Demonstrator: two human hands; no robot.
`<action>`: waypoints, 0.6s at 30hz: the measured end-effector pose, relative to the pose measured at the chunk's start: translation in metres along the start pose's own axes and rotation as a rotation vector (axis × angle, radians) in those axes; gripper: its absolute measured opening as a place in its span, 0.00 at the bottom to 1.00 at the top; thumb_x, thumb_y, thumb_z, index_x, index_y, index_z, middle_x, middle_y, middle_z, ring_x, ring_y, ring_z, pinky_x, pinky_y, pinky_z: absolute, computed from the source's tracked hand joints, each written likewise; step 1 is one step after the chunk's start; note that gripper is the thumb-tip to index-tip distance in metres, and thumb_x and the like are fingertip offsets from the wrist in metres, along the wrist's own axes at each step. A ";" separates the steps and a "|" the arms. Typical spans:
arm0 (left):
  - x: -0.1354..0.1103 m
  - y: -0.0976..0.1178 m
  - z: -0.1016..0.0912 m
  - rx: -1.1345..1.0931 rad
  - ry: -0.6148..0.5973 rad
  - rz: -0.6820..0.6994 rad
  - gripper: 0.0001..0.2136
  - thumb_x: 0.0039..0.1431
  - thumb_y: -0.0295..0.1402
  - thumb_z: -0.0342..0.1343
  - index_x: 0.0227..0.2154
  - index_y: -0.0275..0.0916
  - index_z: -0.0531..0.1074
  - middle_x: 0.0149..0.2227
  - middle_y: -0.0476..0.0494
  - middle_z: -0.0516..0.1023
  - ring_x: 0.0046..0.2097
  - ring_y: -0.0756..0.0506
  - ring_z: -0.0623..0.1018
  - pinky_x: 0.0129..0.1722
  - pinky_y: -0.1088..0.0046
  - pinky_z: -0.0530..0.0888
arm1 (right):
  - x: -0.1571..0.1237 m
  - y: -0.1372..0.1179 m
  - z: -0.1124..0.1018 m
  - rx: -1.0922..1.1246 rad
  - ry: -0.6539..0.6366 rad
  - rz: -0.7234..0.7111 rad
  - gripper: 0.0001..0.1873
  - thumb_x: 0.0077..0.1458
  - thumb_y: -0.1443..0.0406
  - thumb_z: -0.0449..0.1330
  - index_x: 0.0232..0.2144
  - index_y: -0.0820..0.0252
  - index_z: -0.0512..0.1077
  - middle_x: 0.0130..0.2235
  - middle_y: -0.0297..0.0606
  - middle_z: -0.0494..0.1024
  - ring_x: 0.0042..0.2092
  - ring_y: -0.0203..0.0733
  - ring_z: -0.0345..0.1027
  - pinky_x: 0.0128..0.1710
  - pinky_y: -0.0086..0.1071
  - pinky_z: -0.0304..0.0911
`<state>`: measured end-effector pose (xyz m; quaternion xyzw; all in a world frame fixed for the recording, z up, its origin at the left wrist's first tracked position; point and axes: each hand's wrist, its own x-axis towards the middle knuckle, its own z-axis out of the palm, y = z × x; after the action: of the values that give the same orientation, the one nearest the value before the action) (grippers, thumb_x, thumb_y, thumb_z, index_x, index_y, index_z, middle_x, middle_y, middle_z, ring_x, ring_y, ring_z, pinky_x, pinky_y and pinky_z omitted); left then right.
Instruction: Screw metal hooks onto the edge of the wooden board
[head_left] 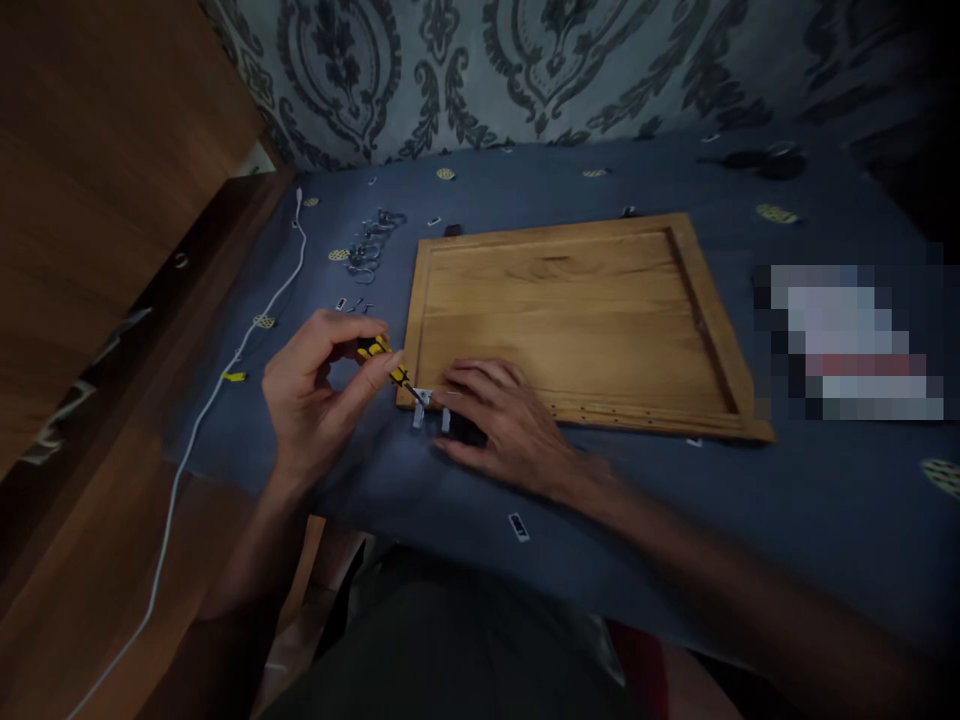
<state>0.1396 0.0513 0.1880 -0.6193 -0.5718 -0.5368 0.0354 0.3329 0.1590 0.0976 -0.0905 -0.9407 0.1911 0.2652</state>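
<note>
My left hand (319,390) pinches a small screwdriver (390,362) with a yellow and black handle. Its shaft slants down to a metal bracket (421,402) at the near left corner of a framed wooden panel (555,310). Whether the tip sits in a screw is too small to tell. My right hand (510,425) lies with fingers stretched over the panel's near edge, the index finger beside the bracket and the thumb in front of the edge. Something dark shows beneath this hand. Small holes line the near edge to the right.
Several metal hooks or clips (365,255) lie on the blue patterned cloth (600,530) behind my left hand, with small screws (360,306) nearer. A white cable (196,420) runs down the left side. A dark object (772,160) lies far right, near a pixelated patch.
</note>
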 end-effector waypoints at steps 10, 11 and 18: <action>0.001 -0.001 0.000 -0.002 0.020 0.026 0.10 0.58 0.28 0.70 0.42 0.45 0.81 0.36 0.51 0.81 0.36 0.52 0.80 0.37 0.77 0.78 | 0.001 0.000 0.001 -0.004 0.013 0.020 0.18 0.63 0.57 0.65 0.52 0.58 0.79 0.53 0.51 0.80 0.60 0.59 0.68 0.59 0.56 0.66; 0.001 0.000 0.000 0.004 0.021 0.022 0.10 0.58 0.27 0.70 0.42 0.45 0.81 0.36 0.52 0.81 0.36 0.52 0.80 0.37 0.77 0.78 | 0.001 0.000 0.001 0.001 0.012 0.027 0.18 0.63 0.57 0.65 0.52 0.57 0.80 0.54 0.50 0.80 0.61 0.59 0.68 0.59 0.56 0.66; 0.004 0.004 -0.001 0.064 0.015 0.021 0.08 0.59 0.31 0.70 0.41 0.44 0.81 0.35 0.52 0.82 0.35 0.52 0.80 0.35 0.77 0.78 | 0.002 -0.001 0.001 0.023 0.005 0.034 0.18 0.63 0.58 0.65 0.52 0.56 0.80 0.54 0.50 0.80 0.61 0.61 0.67 0.59 0.59 0.65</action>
<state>0.1413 0.0523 0.1933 -0.6199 -0.5819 -0.5224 0.0653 0.3307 0.1585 0.0982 -0.1037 -0.9361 0.2064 0.2652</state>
